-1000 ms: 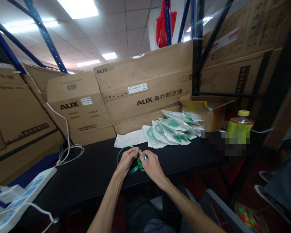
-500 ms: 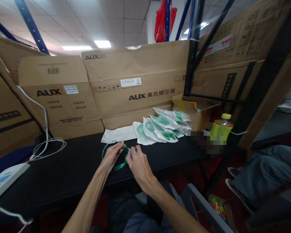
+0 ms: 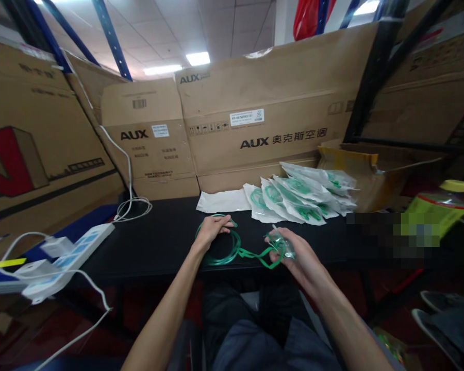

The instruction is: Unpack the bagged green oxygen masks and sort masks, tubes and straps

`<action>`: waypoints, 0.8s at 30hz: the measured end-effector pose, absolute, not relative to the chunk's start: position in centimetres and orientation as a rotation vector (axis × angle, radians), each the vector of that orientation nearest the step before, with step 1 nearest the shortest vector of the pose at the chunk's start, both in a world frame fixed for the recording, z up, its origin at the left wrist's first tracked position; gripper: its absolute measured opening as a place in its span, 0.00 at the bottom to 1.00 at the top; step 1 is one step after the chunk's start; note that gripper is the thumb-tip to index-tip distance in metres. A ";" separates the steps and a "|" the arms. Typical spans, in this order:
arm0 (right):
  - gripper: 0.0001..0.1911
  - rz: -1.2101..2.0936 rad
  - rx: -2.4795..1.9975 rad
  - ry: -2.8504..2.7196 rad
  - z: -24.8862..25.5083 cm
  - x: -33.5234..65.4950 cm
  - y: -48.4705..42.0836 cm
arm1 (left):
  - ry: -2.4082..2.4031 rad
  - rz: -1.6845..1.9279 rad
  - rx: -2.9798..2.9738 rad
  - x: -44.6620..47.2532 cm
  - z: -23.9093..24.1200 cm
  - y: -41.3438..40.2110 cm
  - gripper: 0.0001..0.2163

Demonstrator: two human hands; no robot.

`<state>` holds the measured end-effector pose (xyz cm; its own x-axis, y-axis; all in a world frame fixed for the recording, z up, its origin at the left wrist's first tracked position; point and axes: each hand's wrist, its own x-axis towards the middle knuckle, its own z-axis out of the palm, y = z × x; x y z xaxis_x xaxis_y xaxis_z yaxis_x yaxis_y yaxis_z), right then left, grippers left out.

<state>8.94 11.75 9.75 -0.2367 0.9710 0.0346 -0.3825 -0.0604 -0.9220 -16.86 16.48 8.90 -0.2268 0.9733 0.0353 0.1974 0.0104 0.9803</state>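
A coil of green tubing (image 3: pixel 220 252) lies on the black table (image 3: pixel 158 247), joined by a green strap to a clear mask piece (image 3: pixel 283 244). My left hand (image 3: pixel 212 229) is closed on the top of the coil, pinching it. My right hand (image 3: pixel 290 252) is closed around the clear mask piece, pulled out to the right of the coil. Behind my hands lies a fanned pile of clear bags with green tubing sets (image 3: pixel 301 193) and an empty flat white bag (image 3: pixel 222 201).
Large AUX cardboard boxes (image 3: pixel 255 118) wall the back of the table. An open carton (image 3: pixel 371 172) and a yellow-green bottle (image 3: pixel 436 211) stand at the right. A white power strip (image 3: pixel 69 255) with cables lies at the left. Another person's shoes (image 3: pixel 444 324) show at lower right.
My right hand has drawn the mask piece out to the right, away from the coil, stretching the green strap. My left hand stays on the coil. The camera has swung left.
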 end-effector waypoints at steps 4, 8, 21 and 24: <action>0.13 1.724 -0.662 -0.732 8.8 9.6 12.4 | 1.773 1.174 1.402 -18.6 10.5 14.9 0.20; 0.10 1.726 -0.550 -0.596 8.1 10.7 13.0 | 2.000 1.121 1.545 -21.4 12.6 12.7 0.23; 0.08 1.816 -0.420 -0.517 7.8 11.1 13.2 | 1.836 0.683 1.694 -23.1 11.0 13.7 0.08; 0.09 1.822 -0.401 -0.511 7.6 11.2 13.2 | 1.816 0.692 1.708 -23.0 11.3 14.0 0.05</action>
